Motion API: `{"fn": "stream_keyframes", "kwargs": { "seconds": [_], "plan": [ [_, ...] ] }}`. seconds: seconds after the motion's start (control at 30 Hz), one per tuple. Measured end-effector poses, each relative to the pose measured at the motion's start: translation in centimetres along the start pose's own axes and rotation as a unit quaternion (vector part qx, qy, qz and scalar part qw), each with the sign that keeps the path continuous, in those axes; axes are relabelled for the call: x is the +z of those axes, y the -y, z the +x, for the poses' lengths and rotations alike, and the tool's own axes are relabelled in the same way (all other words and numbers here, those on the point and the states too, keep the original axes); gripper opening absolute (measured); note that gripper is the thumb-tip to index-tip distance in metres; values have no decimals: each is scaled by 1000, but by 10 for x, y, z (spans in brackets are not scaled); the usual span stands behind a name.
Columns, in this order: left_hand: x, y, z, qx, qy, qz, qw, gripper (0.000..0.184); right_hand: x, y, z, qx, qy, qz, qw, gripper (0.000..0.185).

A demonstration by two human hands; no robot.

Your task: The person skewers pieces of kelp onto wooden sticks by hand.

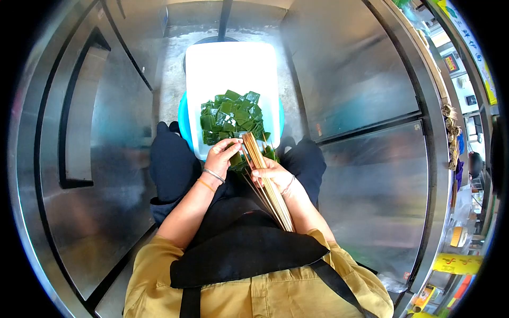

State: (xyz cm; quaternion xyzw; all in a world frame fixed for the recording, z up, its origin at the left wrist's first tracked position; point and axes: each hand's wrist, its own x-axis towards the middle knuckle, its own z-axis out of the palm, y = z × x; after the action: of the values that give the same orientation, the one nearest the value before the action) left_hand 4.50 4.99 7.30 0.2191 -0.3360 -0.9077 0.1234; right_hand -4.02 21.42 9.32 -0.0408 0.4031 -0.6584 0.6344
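Many green squares (233, 114) lie just beyond the hands (220, 153) (271, 172) and held skewers (275, 200).

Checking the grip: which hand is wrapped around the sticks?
The right hand, gripping the sticks midway; the left hand, with an orange band, is by their tips.

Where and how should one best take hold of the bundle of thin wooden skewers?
Probably around its middle, coming from the right: there the right hand holds the bundle of thin wooden skewers, thumb across the sticks. The bundle is long, narrow and slanted, and made of many separate sticks, so a wrapped grip there should keep them together and leave both ends free.
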Motion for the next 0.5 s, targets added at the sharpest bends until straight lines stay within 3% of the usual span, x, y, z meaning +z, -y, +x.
{"fn": "stream_keyframes", "kwargs": {
  "seconds": [0.23, 0.5],
  "plan": [
    [11, -2, -6, 28, 1, 33, 999, 16, -6, -2, 0, -8, 24, 11, 1000, 24],
    [14, -4, -14, -75, -40, 3, 996, 17, -5, 0, -3, 3, 39, 10, 999, 26]
  ]
}}
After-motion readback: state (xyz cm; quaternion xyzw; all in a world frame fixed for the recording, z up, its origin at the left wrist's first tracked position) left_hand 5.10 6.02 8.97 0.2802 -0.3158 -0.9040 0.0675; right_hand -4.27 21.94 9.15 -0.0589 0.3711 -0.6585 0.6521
